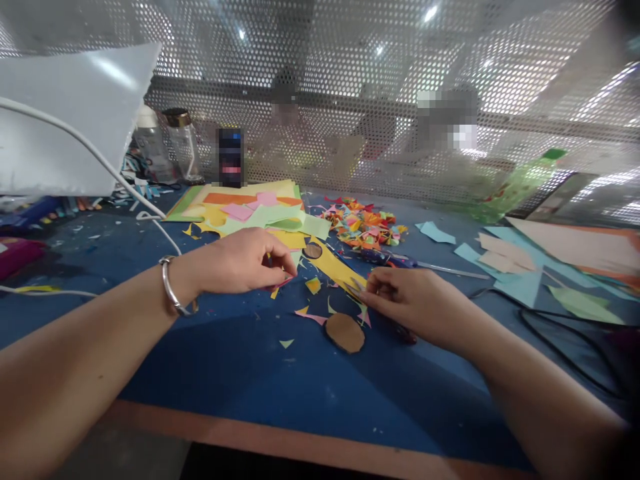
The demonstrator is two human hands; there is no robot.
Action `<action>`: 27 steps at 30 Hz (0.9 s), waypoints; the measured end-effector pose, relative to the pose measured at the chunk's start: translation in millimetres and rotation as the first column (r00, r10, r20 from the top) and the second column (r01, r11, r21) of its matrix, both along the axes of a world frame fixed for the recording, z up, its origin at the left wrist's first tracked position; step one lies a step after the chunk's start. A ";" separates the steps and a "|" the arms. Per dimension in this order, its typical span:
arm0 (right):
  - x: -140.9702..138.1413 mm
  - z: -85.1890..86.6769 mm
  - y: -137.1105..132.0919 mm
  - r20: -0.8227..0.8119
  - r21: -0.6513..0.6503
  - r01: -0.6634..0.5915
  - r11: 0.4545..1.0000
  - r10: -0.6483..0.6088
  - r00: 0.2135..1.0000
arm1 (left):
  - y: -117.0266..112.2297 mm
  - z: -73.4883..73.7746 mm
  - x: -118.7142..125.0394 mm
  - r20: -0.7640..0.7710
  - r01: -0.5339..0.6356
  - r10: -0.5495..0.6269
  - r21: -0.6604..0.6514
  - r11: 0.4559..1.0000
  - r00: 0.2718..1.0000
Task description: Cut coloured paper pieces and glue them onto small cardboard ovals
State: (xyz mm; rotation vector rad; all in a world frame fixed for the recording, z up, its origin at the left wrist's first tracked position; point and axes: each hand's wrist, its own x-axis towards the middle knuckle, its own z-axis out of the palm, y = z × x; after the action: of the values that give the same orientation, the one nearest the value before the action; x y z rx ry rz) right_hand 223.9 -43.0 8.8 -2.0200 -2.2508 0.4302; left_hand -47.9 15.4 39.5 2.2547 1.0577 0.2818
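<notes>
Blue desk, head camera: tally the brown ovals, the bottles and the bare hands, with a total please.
Brown ovals: 2, the large oval and small oval
Bottles: 3, white-topped bottle, brown-topped bottle and green-topped bottle
Hands: 2, left hand and right hand
Total: 7

Blue tabletop (215, 373) that bore coloured sheets (250, 212) at eleven o'clock, scrap heap (363, 225) that lay at one, pale blue papers (523, 285) that spread at three, brown oval (345, 332) that sat near six, yellow strip (331, 265) that lay centrally
</notes>
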 end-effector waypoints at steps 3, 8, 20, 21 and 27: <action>-4.1 -0.1 -3.3 -0.147 0.114 -0.010 0.993 0.027 0.989 | -5.5 -8.1 12.4 0.224 -0.033 0.074 -0.181 0.983 0.972; -16.8 -2.1 -10.5 -0.373 0.199 -0.055 0.978 0.127 0.919 | -15.0 -26.4 30.7 0.403 -0.094 0.174 -0.211 0.973 0.898; -17.9 -2.2 -10.4 -0.268 0.177 -0.152 0.972 0.196 0.943 | -25.9 -23.7 25.8 0.005 0.036 -0.040 0.311 0.950 0.999; -17.4 -2.6 -9.8 -0.256 0.169 -0.150 0.974 0.191 0.948 | -27.7 -23.1 25.2 -0.046 0.071 -0.059 0.319 0.945 0.997; -11.7 -1.8 -7.2 -0.250 0.155 -0.089 0.984 0.126 0.960 | -25.4 -14.2 21.1 -0.078 0.051 -0.027 0.319 0.946 0.997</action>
State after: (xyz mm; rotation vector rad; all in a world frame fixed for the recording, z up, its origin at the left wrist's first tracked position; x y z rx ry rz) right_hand 212.2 -50.2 7.0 -1.6706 -2.1694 0.4947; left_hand -26.8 -9.9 25.3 2.5910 1.0655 0.3809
